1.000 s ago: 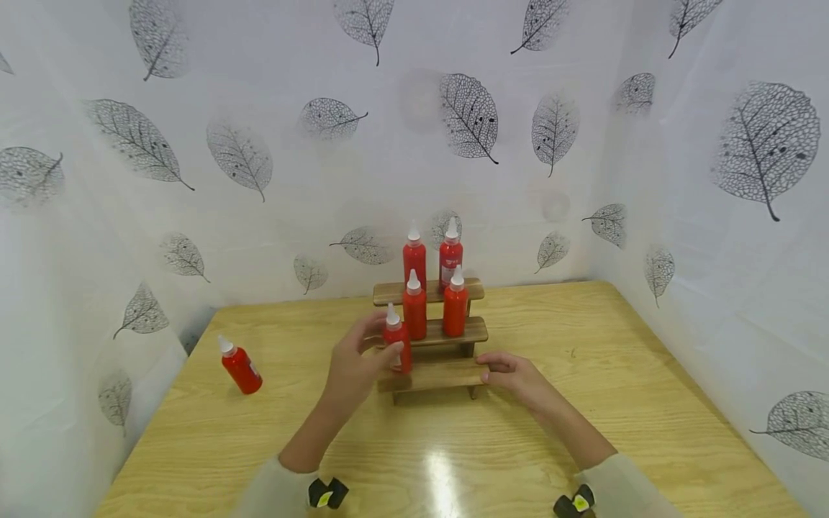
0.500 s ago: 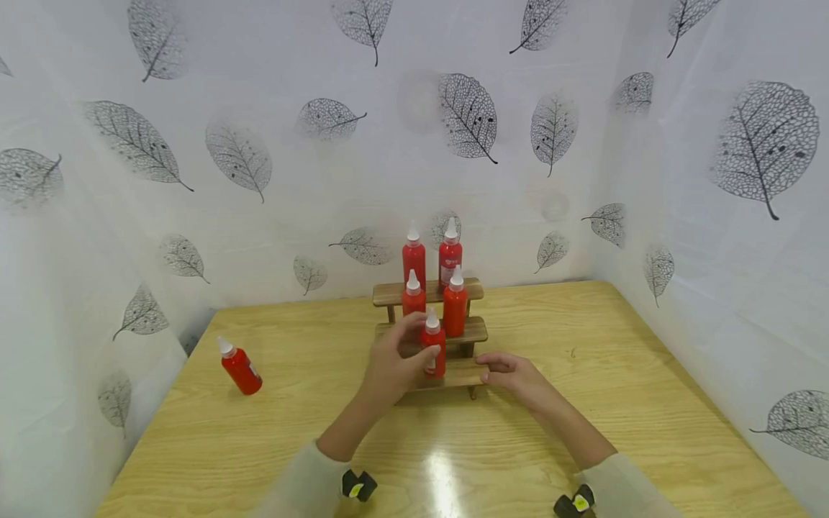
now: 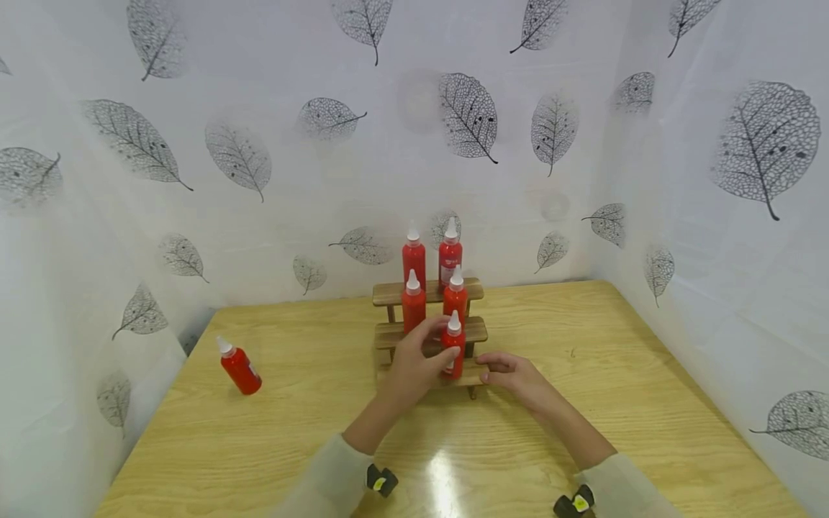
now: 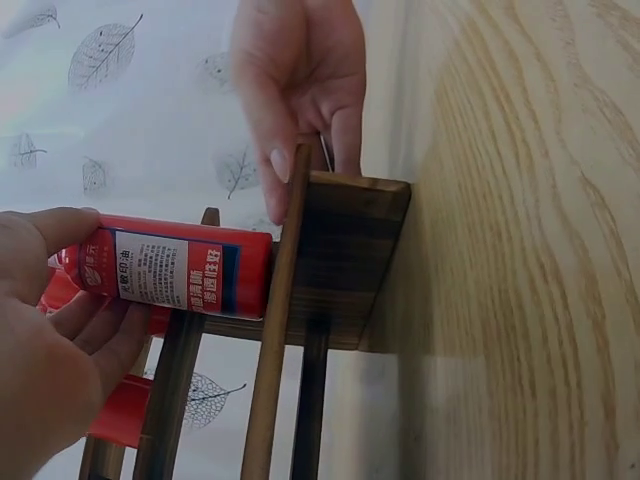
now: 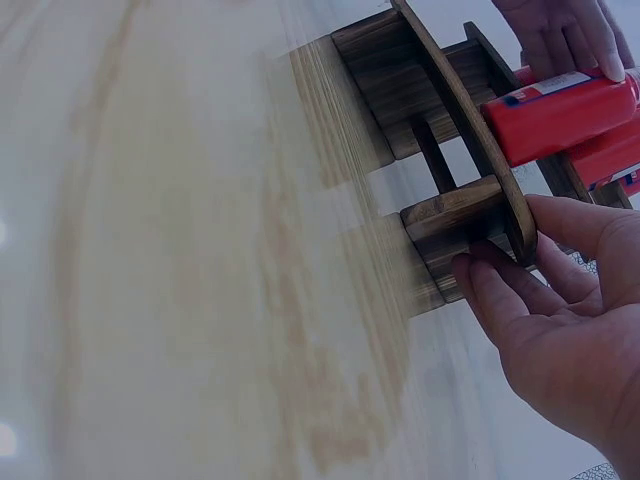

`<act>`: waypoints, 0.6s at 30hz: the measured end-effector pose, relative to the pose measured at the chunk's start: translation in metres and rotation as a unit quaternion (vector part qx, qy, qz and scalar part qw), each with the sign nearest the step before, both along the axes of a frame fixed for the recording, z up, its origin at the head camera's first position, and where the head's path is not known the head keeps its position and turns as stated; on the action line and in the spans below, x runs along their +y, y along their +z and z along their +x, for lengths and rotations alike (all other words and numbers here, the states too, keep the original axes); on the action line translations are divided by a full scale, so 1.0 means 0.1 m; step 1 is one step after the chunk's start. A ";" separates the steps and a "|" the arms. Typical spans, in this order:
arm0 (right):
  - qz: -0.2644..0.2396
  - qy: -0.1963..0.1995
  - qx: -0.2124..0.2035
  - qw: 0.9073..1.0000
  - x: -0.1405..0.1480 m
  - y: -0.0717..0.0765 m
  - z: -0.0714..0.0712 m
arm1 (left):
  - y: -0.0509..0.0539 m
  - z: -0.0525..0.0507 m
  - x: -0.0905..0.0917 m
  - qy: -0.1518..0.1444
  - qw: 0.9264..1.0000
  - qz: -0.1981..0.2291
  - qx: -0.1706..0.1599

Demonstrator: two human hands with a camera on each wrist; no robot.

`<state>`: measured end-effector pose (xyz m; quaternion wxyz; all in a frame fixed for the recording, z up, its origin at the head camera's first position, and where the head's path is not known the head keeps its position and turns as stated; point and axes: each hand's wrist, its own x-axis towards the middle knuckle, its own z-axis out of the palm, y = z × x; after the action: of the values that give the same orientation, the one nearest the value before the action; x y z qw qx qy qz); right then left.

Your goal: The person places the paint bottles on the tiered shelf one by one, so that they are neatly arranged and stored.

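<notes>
My left hand (image 3: 411, 365) holds a red ink bottle (image 3: 457, 365) with a white pointed cap, thumb and fingers on its sides. The bottle is upright at the right part of the lowest step of a three-step wooden stand (image 3: 388, 293). In the left wrist view, its base meets that step's edge and its printed label (image 4: 165, 268) shows. My right hand (image 3: 518, 381) pinches the right end of the lowest step; in the right wrist view, some fingers (image 5: 500, 300) lie beneath the board. Behind, two red bottles (image 3: 414, 309) stand on the middle step, and two more (image 3: 414, 260) on the top.
Another red bottle (image 3: 241, 370) with a white cap stands on the left of the wood-grain table (image 3: 311, 439). A pale, leaf-printed sheet (image 3: 285, 180) hangs behind the table and along its sides.
My left hand has carried the ink bottle rightward along the lowest step, from its left end to its right part. My right hand has stayed at the stand's right end.
</notes>
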<state>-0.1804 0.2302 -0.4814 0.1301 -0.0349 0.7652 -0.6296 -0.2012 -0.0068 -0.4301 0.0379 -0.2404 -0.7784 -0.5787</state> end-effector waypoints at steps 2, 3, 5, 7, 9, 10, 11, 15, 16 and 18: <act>-0.001 0.000 0.000 1.000 0.00 0.00 -0.01 | -0.01 0.00 0.02 0.001 1.000 0.002 0.000; -0.002 0.000 0.000 1.000 -0.01 0.00 -0.01 | -0.01 0.00 0.02 0.001 1.000 0.004 0.002; -0.001 -0.001 0.001 1.000 -0.01 0.00 -0.01 | -0.01 0.01 0.03 0.001 1.000 0.007 0.003; 0.001 -0.005 0.001 1.000 -0.01 0.00 -0.01 | 0.00 0.02 0.05 -0.001 1.000 0.010 0.009; 0.002 -0.008 0.001 1.000 -0.02 0.00 -0.01 | 0.00 0.02 0.05 -0.004 1.000 0.012 0.011; 0.002 -0.010 0.000 1.000 -0.01 0.00 -0.01 | 0.01 0.03 0.06 -0.004 1.000 0.013 0.010; 0.002 -0.010 0.000 1.000 -0.01 0.00 -0.01 | 0.01 0.03 0.06 -0.004 1.000 0.013 0.008; -0.001 -0.010 -0.002 1.000 -0.01 0.00 0.00 | 0.02 0.04 0.05 -0.005 1.000 0.011 -0.005; 0.000 -0.011 -0.002 1.000 -0.01 0.00 0.00 | 0.02 0.04 0.05 -0.004 1.000 0.009 -0.007; 0.000 -0.013 -0.003 1.000 -0.02 0.00 0.00 | 0.02 0.05 0.04 -0.006 1.000 0.009 -0.008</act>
<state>-0.1807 0.2286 -0.4811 0.1241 -0.0236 0.7654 -0.6310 -0.1964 -0.0032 -0.4286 0.0303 -0.2398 -0.7718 -0.5882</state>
